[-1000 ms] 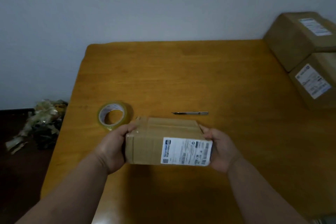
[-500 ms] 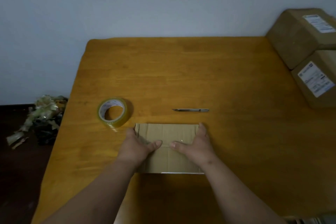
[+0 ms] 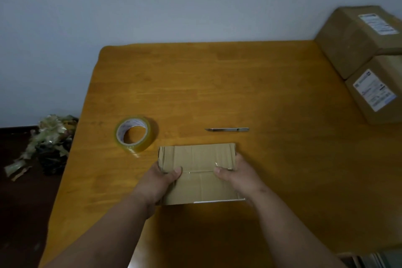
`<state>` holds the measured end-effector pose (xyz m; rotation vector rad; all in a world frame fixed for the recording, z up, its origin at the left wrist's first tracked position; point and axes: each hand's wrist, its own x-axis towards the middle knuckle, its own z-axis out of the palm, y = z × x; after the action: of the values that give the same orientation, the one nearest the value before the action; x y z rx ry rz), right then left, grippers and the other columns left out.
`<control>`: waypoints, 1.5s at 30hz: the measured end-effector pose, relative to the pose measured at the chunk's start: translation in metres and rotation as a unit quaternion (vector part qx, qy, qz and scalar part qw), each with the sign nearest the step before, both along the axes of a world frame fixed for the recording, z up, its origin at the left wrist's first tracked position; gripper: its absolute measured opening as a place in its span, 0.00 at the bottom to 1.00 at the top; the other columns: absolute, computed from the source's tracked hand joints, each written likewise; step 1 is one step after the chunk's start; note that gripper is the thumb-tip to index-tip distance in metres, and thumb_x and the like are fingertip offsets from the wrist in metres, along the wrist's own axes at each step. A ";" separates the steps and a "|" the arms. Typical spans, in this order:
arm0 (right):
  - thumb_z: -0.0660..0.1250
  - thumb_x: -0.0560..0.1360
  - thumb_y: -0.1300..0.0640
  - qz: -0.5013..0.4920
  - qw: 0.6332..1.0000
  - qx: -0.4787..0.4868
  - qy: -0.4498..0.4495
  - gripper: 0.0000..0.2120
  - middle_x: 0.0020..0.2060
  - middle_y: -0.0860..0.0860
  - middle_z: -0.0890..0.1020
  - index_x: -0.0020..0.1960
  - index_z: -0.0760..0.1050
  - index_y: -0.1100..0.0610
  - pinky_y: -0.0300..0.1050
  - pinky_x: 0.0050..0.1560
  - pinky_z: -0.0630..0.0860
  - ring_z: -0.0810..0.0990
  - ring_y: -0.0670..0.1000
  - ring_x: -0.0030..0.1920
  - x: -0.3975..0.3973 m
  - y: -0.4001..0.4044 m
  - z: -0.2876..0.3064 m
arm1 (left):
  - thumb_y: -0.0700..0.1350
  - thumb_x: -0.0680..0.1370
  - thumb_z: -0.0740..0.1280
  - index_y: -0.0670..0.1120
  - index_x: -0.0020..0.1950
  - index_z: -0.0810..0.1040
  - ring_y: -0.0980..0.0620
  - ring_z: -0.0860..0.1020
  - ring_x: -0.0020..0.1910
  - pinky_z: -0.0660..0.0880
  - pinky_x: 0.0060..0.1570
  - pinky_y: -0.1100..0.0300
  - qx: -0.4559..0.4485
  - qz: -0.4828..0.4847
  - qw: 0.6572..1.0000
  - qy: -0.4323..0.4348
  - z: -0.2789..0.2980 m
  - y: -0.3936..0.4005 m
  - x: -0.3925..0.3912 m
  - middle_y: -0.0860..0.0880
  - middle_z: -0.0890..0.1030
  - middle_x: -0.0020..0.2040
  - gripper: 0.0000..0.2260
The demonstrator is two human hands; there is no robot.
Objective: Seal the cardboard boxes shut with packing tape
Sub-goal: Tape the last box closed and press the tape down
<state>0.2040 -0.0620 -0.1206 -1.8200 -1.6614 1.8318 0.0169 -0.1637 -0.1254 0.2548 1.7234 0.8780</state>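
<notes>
A small cardboard box [image 3: 198,159] lies flat on the wooden table [image 3: 217,85], its top flaps closed with the seam running left to right. My left hand [image 3: 161,183] grips the box's left side, thumb on top by the seam. My right hand [image 3: 237,176] grips the right side, thumb likewise on the top. A roll of clear packing tape [image 3: 133,132] lies on the table just left of the box, apart from both hands. A slim metal cutter [image 3: 227,129] lies beyond the box.
Two more cardboard boxes with white labels, a far box [image 3: 356,39] and a nearer box [image 3: 378,91], stand at the table's right edge. A clump of crumpled tape and paper scraps [image 3: 47,137] lies on the dark floor at the left. A pale wall rises behind the table.
The box was tipped down from showing its labelled side to lying flat with flaps up. My hands then slid from the top outward to its two sides.
</notes>
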 end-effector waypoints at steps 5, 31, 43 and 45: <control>0.67 0.78 0.60 -0.096 0.983 -0.111 0.108 0.21 0.56 0.53 0.82 0.69 0.72 0.50 0.61 0.60 0.77 0.81 0.56 0.57 0.021 0.007 0.000 | 0.47 0.78 0.68 0.53 0.65 0.74 0.41 0.80 0.55 0.79 0.52 0.43 -0.002 0.024 0.997 -0.069 -0.005 -0.008 -0.010 0.45 0.82 0.56 0.15; 0.60 0.70 0.64 -0.149 0.974 0.072 0.156 0.13 0.52 0.57 0.82 0.44 0.83 0.57 0.56 0.51 0.77 0.79 0.58 0.52 -0.005 0.015 0.054 | 0.31 0.75 0.56 0.42 0.54 0.80 0.46 0.78 0.46 0.74 0.43 0.54 0.162 0.156 0.970 -0.092 0.049 0.019 -0.036 0.46 0.81 0.48 0.16; 0.38 0.80 0.34 0.471 0.794 0.328 -0.201 0.31 0.77 0.43 0.34 0.79 0.37 0.44 0.57 0.76 0.34 0.28 0.48 0.76 -0.045 -0.031 0.024 | 0.65 0.75 0.44 0.51 0.78 0.38 0.46 0.35 0.78 0.47 0.77 0.48 0.109 -0.344 0.818 0.449 -0.035 -0.024 -0.007 0.49 0.29 0.77 0.35; 0.37 0.79 0.33 0.495 0.774 0.333 -0.213 0.32 0.76 0.44 0.30 0.78 0.34 0.45 0.59 0.75 0.31 0.24 0.47 0.74 -0.045 -0.039 0.013 | 0.64 0.74 0.38 0.52 0.77 0.34 0.47 0.30 0.76 0.43 0.77 0.46 0.061 -0.374 0.789 0.484 -0.033 -0.025 -0.003 0.50 0.25 0.75 0.34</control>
<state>0.1586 -0.1009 -0.1072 -1.0933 -3.2830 0.6162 0.0139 -0.1886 -0.1582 1.5853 2.1707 0.2113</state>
